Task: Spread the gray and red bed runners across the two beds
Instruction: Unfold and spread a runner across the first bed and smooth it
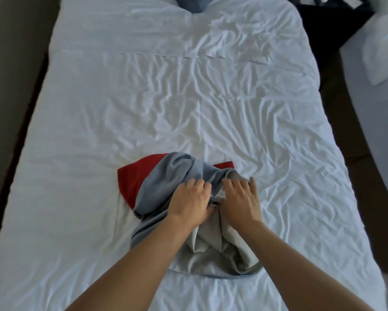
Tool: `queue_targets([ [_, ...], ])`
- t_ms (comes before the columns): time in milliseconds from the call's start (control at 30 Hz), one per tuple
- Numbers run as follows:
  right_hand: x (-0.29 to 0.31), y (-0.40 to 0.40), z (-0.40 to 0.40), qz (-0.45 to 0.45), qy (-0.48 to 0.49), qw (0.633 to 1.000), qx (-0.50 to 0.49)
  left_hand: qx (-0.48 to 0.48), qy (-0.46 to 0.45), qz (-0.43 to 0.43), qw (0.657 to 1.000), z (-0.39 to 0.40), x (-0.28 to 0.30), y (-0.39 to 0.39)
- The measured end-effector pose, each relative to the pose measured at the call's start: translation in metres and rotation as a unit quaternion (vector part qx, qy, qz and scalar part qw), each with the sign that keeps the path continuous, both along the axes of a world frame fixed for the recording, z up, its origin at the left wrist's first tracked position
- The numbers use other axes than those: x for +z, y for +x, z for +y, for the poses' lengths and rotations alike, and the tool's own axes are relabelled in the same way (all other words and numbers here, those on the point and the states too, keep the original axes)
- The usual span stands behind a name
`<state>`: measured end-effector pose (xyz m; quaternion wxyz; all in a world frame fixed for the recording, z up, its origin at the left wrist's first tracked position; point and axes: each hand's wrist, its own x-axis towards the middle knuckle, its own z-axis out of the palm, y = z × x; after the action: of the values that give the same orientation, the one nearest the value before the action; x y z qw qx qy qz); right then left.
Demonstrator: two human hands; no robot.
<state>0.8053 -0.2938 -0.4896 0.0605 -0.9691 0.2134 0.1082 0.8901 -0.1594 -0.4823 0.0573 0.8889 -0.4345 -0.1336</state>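
We see a gray and red bed runner point(166, 182) lying in a bunched heap on the white sheet of the near bed point(143, 97), close to the foot end. Both of the person's hands are on the heap. The left hand point(189, 199) has its fingers point(199, 184) curled into the gray cloth and grips a fold of it. The right hand point(241, 198) sits just beside the left one, and its fingers point(233, 184) lie fairly straight and press flat on the cloth. Its thumb side is tucked under, so we cannot tell if it pinches anything there. The red part of the runner pokes out to the left of the left fingers, and a small red corner shows just past the right fingers. A paler gray side of the cloth point(211, 243) hangs in folds below both hands, toward the person. The sheet is full of wrinkles all around the fingers. Far to the right of the right fingers is the edge of a second bed point(372, 90), also white, with a dark gap between the two.
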Motion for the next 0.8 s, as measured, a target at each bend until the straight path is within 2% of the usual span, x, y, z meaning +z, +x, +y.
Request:
queue_targets([
  [100, -0.007, 0.003, -0.013, 0.010, -0.015, 0.999, -0.028, -0.030, 0.062, -0.043, 0.997, -0.020, -0.010, 0.005],
  [233, -0.013, 0.015, -0.020, 0.004, -0.051, 0.997, -0.064, -0.038, 0.113, -0.044, 0.992, -0.019, -0.017, 0.024],
  [433, -0.015, 0.035, -0.012, 0.072, -0.036, 0.996, -0.047, 0.043, 0.138, -0.059, 0.988, 0.063, -0.011, 0.079],
  [567, -0.018, 0.067, 0.029, 0.039, 0.005, 0.999, 0.009, 0.060, 0.093, -0.052, 0.993, 0.096, -0.001, 0.098],
  [700, -0.016, 0.090, 0.065, -0.037, 0.025, 0.997, 0.055, -0.003, 0.004, -0.058, 0.998, 0.086, 0.003, 0.100],
  [800, -0.012, 0.097, 0.077, -0.073, 0.046, 0.994, 0.067, -0.045, 0.012, -0.090, 0.995, 0.061, -0.003, 0.086],
])
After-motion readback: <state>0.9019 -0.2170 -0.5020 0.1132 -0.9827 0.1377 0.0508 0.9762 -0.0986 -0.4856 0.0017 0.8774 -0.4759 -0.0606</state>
